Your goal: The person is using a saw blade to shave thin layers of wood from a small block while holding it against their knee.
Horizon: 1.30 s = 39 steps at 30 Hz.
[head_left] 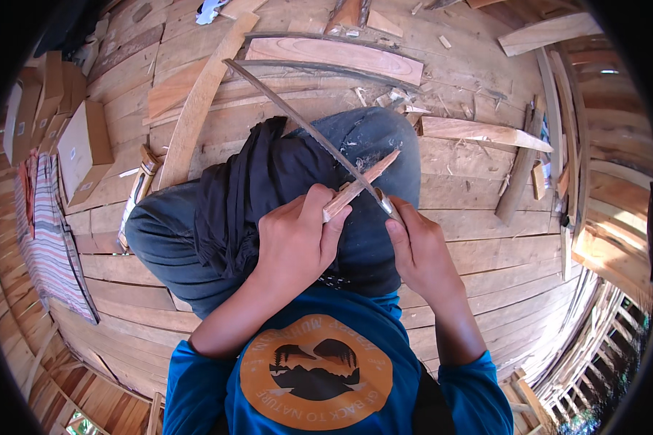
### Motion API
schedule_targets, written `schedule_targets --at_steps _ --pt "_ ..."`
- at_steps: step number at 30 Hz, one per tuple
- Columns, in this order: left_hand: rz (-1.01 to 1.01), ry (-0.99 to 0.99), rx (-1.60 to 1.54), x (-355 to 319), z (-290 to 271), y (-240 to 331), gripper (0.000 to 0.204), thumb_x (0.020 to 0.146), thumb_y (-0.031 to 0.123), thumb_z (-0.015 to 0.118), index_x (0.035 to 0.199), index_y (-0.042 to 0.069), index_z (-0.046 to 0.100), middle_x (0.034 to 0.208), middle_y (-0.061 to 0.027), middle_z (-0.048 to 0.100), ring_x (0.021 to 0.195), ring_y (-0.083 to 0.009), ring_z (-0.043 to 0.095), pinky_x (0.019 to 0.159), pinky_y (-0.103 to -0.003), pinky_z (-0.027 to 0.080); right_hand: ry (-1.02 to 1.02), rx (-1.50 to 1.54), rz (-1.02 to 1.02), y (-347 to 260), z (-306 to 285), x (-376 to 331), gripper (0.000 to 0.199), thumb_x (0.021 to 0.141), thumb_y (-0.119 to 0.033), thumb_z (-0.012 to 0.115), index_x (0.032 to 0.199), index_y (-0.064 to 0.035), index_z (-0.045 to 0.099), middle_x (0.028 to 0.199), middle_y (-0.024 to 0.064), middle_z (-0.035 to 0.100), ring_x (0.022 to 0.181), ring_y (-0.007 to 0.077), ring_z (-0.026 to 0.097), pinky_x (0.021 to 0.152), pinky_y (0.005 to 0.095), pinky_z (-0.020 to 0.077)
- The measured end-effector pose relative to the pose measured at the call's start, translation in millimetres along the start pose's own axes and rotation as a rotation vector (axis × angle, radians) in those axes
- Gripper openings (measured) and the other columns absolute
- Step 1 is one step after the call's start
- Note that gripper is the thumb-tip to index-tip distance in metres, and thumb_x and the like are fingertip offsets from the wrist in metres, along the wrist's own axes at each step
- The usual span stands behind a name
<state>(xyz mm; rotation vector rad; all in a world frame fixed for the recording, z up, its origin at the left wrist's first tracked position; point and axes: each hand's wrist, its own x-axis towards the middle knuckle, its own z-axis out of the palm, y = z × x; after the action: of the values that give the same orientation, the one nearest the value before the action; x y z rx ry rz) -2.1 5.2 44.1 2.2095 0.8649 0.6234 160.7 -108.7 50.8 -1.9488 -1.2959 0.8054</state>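
Blue shirt is filling six o'clock. Left hand is gripping a wooden stick at dial centre; right hand, a long tool across it. Shaping is apparently underway, next needing steady strokes.

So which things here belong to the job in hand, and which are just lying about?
In use:
pointed wooden piece, in the left hand
long blade, in the right hand, crossing the wood

Apparently just lying about:
cardboard boxes, left
striped cloth, near them
pinkish plank, ahead
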Motion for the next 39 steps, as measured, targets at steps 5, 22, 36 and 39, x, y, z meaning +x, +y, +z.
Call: schedule_targets --at_steps 5,22,36,39 --pt "-0.038 -0.022 0.062 -2 0 0 0.018 0.091 0.018 0.065 0.092 0.005 0.053 0.065 -0.0112 0.058 0.054 -0.0304 0.061 0.048 -0.039 0.046 -0.038 -0.26 0.203 37 -10 6 0.023 0.098 -0.022 0.055 0.102 0.0005 0.057 0.07 0.0208 0.062 0.061 0.042 0.062 0.054 0.0478 0.049" --pt "-0.06 -0.06 -0.016 -3 10 -2 0.018 0.091 0.017 0.065 0.094 0.003 0.055 0.068 -0.0129 0.062 0.055 -0.0306 0.063 0.049 -0.038 0.048 0.019 -0.196 0.221 64 -3 23 0.024 0.095 -0.025 0.061 0.093 -0.0026 0.053 0.061 0.0239 0.059 0.06 0.0445 0.062 0.053 0.0523 0.0491" --pt "-0.059 -0.042 -0.054 -6 12 -9 0.017 0.092 0.015 0.064 0.096 0.002 0.054 0.068 -0.0127 0.063 0.054 -0.0299 0.063 0.048 -0.038 0.048 -0.095 -0.288 0.126 39 -4 17 0.018 0.093 -0.017 0.06 0.097 -0.0028 0.051 0.062 0.0243 0.059 0.063 0.0451 0.063 0.055 0.0536 0.0508" --pt "-0.044 -0.05 -0.105 -13 11 -11 0.016 0.092 0.014 0.063 0.097 0.002 0.054 0.069 -0.0131 0.064 0.054 -0.0297 0.064 0.048 -0.038 0.048 -0.046 -0.327 0.2 61 -8 32 0.021 0.094 -0.022 0.06 0.097 -0.0029 0.051 0.061 0.0235 0.06 0.06 0.0449 0.063 0.053 0.0533 0.0503"
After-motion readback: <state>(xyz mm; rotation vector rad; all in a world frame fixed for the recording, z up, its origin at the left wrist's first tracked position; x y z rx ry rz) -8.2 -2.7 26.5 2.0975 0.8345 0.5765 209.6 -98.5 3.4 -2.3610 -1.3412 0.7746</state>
